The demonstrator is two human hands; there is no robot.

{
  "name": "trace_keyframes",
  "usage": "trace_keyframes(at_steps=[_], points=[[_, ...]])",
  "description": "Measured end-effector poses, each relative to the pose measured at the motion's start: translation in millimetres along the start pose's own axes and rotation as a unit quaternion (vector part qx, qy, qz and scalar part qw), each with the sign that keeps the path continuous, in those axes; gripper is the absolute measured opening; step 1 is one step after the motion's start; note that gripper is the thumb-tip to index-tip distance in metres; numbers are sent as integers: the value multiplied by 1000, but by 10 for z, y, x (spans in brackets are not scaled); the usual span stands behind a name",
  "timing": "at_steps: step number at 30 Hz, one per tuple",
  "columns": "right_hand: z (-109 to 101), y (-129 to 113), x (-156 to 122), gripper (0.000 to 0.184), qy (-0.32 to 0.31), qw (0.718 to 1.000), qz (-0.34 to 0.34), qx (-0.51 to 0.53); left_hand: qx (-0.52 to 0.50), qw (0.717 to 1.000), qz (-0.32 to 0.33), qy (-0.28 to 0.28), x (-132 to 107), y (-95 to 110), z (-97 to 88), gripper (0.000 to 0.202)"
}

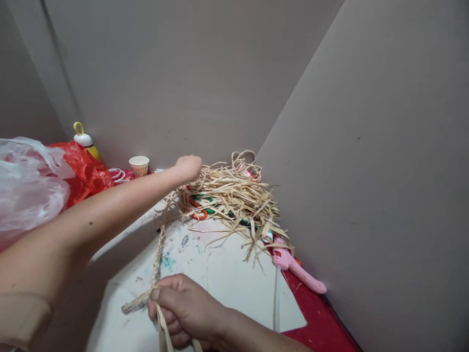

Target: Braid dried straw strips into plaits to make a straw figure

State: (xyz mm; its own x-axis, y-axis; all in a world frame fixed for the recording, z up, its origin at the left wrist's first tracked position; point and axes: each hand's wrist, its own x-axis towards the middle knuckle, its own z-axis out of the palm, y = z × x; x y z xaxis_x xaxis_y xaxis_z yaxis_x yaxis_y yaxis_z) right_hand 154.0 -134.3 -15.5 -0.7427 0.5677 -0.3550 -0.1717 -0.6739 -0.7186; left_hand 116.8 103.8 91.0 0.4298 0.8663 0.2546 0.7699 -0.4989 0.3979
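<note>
Here, at the far left, a crumpled clear plastic bag (25,186) and a red plastic bag (85,172) lie closed, and their contents stay hidden, as does the inside of the small printed paper cup (139,166). The left hand (188,167) is a fist on the far end of the thin braided straw cord (158,249); the right hand (183,308) pinches its near end. The cord seems light, dry and brittle, so it is safer to grip it on the braid. Further right are a loose pile of pale straw strips (230,195) and a pink plastic glue gun (296,269) on the tabletop (227,283).
</note>
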Motion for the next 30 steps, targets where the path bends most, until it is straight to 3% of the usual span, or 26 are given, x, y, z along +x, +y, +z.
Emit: trace_keyframes(at_steps=[3,6,9,12,16,19,21,23,25,27,30], points=[[0,5,3,17,-5,1000,-5,4,8,999,33,-17,-45,169,213,34],[3,12,8,17,-6,1000,-7,4,-19,994,76,-74,-46,274,458,31],[10,1,9,17,1,1000,1,-2,-57,992,72,-91,-42,242,664,26],[17,-16,2,17,3,1000,1,-6,-119,989,48,-73,-19,163,697,15],[20,-12,-9,17,7,1000,6,-4,-221,975,2,-20,40,132,349,15],[11,11,-9,18,13,1000,13,-4,-287,958,-18,2,-5,143,-123,13],[9,20,-7,19,21,1000,14,-8,-392,919,-34,-2,-130,142,-461,7],[18,13,-9,19,30,999,17,-13,-433,901,-35,0,-331,121,-774,6],[41,-9,-16,20,40,999,24,-19,-429,902,-40,15,-576,64,-1028,6],[69,-34,-27,22,48,998,35,-25,-398,915,-65,-4,-826,-45,-1194,8],[92,-48,-38,25,59,996,50,-34,-304,939,-132,-96,-1148,-309,-1233,10]])
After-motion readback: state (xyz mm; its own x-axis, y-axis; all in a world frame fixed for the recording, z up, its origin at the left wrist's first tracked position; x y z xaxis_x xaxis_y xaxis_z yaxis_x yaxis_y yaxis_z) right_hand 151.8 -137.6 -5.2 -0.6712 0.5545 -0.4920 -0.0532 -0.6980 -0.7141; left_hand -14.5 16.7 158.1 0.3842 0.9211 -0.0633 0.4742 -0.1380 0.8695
